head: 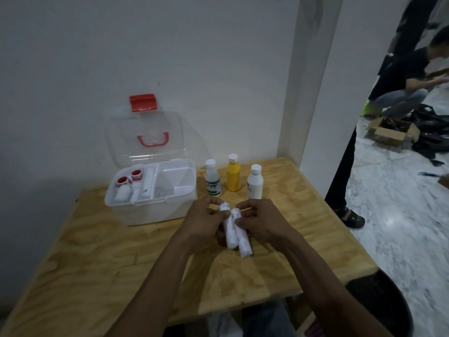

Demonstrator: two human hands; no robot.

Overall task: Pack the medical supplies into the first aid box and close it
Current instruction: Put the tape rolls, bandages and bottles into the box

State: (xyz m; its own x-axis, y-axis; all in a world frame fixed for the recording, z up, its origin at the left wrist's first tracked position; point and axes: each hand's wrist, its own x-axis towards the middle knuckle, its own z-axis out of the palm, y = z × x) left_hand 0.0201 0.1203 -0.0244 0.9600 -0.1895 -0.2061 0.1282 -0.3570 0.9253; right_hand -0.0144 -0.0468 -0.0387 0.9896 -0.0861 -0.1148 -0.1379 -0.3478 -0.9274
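Note:
The white first aid box (155, 212) stands open at the table's back left, its clear lid (145, 139) with red latch leaning on the wall. Its tray holds two red tape rolls (130, 177) and white bandage rolls (125, 194). Over the table's middle, my left hand (206, 220) grips one white wrapped bandage roll (229, 233) and my right hand (262, 221) grips a second (243, 242). The two rolls lie side by side, touching. Behind them stand a clear bottle (212, 178), a yellow bottle (233, 173) and a white bottle (255, 182).
The wooden table (121, 263) is pushed against a white wall, with a pillar at its back right corner. On the right, a person stands close to the table's edge and another crouches by a cardboard box (388, 132) on the floor.

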